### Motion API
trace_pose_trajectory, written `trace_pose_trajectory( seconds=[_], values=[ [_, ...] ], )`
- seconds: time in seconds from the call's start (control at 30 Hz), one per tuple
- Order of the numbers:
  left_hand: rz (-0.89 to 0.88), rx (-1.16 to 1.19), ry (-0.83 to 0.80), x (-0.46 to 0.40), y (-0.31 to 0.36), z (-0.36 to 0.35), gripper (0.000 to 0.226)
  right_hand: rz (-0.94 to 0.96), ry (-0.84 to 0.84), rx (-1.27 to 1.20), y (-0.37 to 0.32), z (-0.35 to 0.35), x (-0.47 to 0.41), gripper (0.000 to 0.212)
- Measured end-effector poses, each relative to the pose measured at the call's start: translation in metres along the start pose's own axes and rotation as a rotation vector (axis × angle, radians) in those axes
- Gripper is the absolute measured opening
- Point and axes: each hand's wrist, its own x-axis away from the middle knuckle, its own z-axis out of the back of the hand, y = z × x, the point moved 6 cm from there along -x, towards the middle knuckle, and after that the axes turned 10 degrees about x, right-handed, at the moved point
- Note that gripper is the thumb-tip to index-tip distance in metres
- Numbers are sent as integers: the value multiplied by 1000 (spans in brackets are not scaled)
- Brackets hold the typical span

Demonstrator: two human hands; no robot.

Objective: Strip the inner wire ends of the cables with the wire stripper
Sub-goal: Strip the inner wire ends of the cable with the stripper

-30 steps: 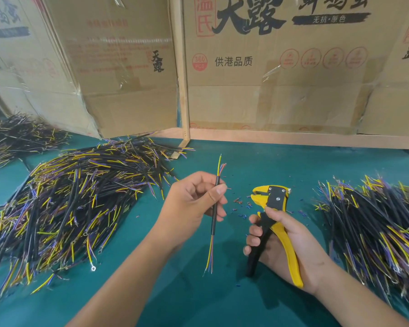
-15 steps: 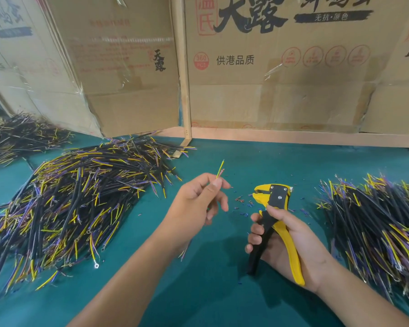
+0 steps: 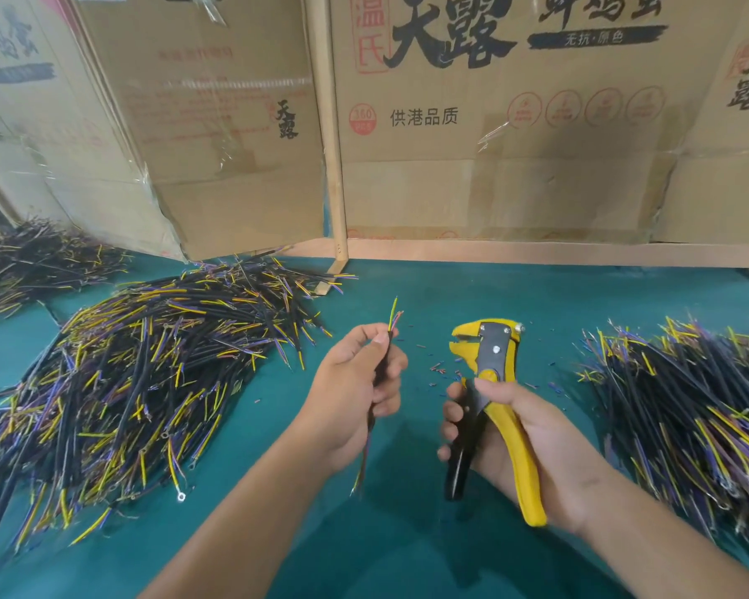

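I see a yellow-and-black wire stripper [image 3: 491, 395], a black cable [image 3: 381, 369] with yellow and purple inner wires above my grip, teal table [image 3: 407, 533], and brown cardboard boxes [image 3: 494, 166] printed black and red.

On the table [image 3: 407, 555] a big cable pile [image 3: 139, 382] lies left, another pile [image 3: 688, 417] right; cardboard boxes [image 3: 494, 166] stand far behind them.

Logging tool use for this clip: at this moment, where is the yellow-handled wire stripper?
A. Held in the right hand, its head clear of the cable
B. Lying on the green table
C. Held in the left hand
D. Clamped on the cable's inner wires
A: the right hand grips the wire stripper, while the left hand holds the cable apart from the tool's head.
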Motion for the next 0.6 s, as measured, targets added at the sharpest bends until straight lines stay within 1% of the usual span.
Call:
trace_pose_trajectory(
  seconds=[0.1, 0.17, 0.2, 0.27, 0.33, 0.4, 0.6],
  values=[
    [81, 174, -17, 1, -4, -2, 15, 21, 59, 88, -11, -9, -5, 25],
    [113, 218, -30, 1, -6, -3, 13, 78, 114, 111, -18, -11, -9, 27],
    [117, 201, -38, 2, -7, -4, 11, 113, 141, 117, -21, -10, -10, 28],
    [114, 94, -78, 2, -9, -6, 10, 170, 182, 154, -24, -6, -8, 29],
    [127, -18, -147, 5, -13, -11, 15, 194, 206, 236, -23, -1, -3, 30],
    [132, -59, -216, 8, -16, -17, 15, 210, 225, 314, -19, 4, 2, 31],
    [79, -197, -311, 13, -18, -24, 15, 265, 295, 329, -14, 6, 7, 40]
  ],
)
